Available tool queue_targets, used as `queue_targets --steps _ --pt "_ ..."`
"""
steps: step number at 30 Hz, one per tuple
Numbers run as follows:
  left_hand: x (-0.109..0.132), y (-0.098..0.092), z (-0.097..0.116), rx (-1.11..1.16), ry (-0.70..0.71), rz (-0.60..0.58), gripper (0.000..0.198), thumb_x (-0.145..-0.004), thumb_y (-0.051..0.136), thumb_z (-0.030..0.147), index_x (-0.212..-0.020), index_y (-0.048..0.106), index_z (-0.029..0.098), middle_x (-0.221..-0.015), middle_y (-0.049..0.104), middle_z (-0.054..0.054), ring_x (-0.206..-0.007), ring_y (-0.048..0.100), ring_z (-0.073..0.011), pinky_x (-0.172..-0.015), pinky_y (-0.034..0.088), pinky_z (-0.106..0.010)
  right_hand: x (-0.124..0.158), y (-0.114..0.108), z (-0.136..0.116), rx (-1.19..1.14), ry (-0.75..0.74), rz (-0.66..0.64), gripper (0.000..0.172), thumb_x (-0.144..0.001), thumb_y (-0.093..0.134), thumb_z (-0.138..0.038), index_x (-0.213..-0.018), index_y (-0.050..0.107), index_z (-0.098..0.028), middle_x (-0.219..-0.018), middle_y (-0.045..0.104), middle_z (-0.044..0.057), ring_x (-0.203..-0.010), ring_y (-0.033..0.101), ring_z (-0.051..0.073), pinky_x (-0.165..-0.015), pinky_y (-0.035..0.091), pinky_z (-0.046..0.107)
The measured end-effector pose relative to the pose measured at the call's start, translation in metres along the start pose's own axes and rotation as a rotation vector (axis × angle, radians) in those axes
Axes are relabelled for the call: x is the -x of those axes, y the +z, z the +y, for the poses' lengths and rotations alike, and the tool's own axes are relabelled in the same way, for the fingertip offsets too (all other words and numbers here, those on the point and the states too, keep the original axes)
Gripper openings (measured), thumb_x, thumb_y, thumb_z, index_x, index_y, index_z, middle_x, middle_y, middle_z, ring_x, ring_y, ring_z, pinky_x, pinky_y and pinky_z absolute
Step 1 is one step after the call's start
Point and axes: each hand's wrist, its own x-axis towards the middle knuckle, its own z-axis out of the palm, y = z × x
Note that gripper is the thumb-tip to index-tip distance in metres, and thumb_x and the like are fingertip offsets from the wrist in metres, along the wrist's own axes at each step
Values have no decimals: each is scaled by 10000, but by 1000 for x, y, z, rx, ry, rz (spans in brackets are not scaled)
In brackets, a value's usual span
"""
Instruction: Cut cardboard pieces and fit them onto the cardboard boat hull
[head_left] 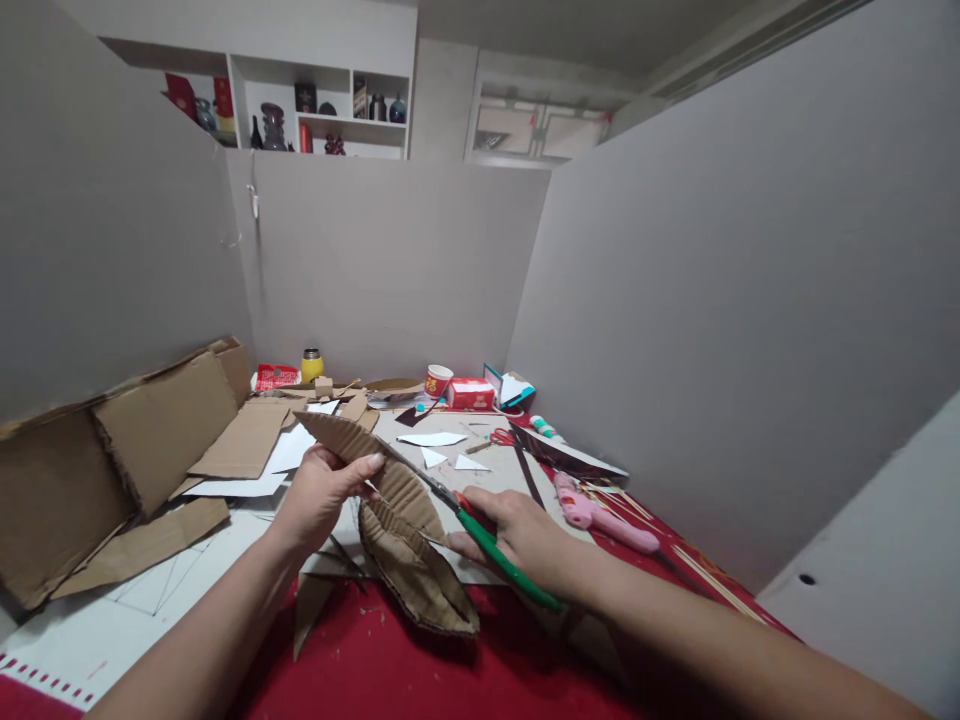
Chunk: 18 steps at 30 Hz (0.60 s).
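While the left hand (319, 495) pinched a corrugated cardboard strip (382, 475), the right hand (517, 535) gripped green scissors (480, 535). Their blades met the strip. A pink glue gun (600, 515) lay nearby.

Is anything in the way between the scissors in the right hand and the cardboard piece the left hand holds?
Nothing visible. The right hand holds the green-handled scissors, whose blades already meet the corrugated cardboard piece. The left hand grips that piece at its upper edge. The pink glue gun lies apart, to the right.
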Motion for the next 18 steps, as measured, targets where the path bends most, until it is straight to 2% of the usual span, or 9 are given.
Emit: queue_targets --steps 8,13,16,18 --pt "-2 0 0 8 -8 10 259 -679 788 281 -866 688 133 -785 709 -45 -687 634 -156 -528 541 -233 0 0 1 28 -36 21 350 -849 478 -551 -785 483 -207 -621 525 0 -556 431 150 -553 296 253" --pt "-3 2 0 1 -33 14 301 -661 794 274 -881 672 110 -785 695 -55 -673 634 -162 -508 543 -239 -1 3 7 -84 -28 70 384 -849 491 -555 -688 442 -210 -577 460 -30 -532 404 128 -535 311 237" --pt "-6 0 0 11 -56 24 263 -712 744 310 -862 651 116 -768 679 -50 -681 638 -164 -523 550 -243 -5 -1 16 -78 50 120 390 -864 467 -555 -689 457 -206 -618 508 -15 -573 459 134 -555 339 232" --pt "-7 0 -1 12 -83 27 248 -743 701 334 -869 632 131 -760 668 -40 -658 632 -157 -513 551 -249 -8 -5 26 58 195 95 390 -864 461 -557 -713 507 -200 -659 574 11 -611 516 153 -558 341 240"
